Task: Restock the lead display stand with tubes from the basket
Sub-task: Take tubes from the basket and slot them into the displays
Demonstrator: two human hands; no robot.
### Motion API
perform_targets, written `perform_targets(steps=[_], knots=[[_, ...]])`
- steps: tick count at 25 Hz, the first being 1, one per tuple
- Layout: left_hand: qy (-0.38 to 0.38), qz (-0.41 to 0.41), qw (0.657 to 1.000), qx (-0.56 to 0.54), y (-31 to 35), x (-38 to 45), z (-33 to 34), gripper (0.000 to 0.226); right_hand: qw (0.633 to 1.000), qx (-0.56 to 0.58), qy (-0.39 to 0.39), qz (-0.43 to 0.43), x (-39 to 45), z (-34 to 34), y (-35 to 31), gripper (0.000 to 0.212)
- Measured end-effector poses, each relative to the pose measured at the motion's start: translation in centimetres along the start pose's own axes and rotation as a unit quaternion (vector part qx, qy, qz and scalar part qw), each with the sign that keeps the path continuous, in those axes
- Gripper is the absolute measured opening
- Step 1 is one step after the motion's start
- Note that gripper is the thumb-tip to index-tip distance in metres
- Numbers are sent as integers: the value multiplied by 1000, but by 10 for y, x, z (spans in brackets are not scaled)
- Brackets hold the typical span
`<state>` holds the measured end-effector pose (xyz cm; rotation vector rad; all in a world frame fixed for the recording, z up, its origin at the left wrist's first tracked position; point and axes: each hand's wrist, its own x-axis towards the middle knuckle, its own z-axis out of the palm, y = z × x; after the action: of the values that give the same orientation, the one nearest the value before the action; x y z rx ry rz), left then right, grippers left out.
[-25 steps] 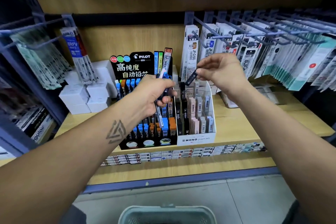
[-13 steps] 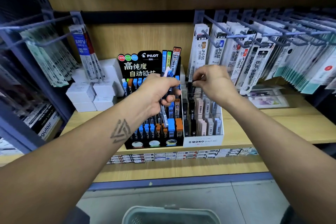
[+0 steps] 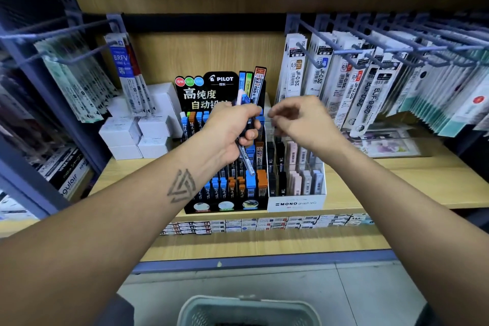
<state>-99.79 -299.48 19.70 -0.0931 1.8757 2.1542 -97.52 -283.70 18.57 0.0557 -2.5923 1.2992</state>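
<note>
Here the left hand [image 3: 232, 130] gripped a bunch of lead tubes [image 3: 247, 159] above the black display stand [image 3: 225, 205]; the blurred right hand [image 3: 299, 122] hovered beside it, fingers curled, grasp unclear. The basket [image 3: 248, 309] sat below.

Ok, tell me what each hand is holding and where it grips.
Left hand grips a bundle of lead tubes around their middles. Right hand appears empty, fingers curled; motion blur prevents certainty.

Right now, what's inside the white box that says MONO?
The white MONO box holds upright lead tubes: black ones on its left, pale pink and grey ones to the right. The right hand covers the back rows.
</note>
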Motion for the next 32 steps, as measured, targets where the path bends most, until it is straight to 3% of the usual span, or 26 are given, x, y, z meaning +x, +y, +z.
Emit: perform_targets(steps=[2,4,8,12,17,22,24,27,32], knots=[[34,18,999,-17,1,-2,0,12,967,206,-130,81,-19,-2,-15,8],[68,37,996,-33,2,-3,0,17,942,231,-223,92,-34,0,-20,21],[90,54,993,-57,2,-3,0,6,952,206,-217,63,-41,8,-19,33],[106,71,988,-90,13,3,-16,10,941,194,-269,59,-46,-3,-17,34],[23,53,997,54,22,-3,-42,19,953,222,-182,92,-41,-3,-18,11],[-58,58,974,213,29,-22,-71,9,931,309,-169,99,-24,24,-35,15],[-81,58,965,242,31,-29,-83,6,938,305,-144,78,-21,37,-44,14],[-58,59,962,259,34,-32,-104,6,968,235,-86,33,-16,50,-54,30],[28,46,948,315,37,-27,-140,13,987,150,-53,5,-8,62,-64,19]])
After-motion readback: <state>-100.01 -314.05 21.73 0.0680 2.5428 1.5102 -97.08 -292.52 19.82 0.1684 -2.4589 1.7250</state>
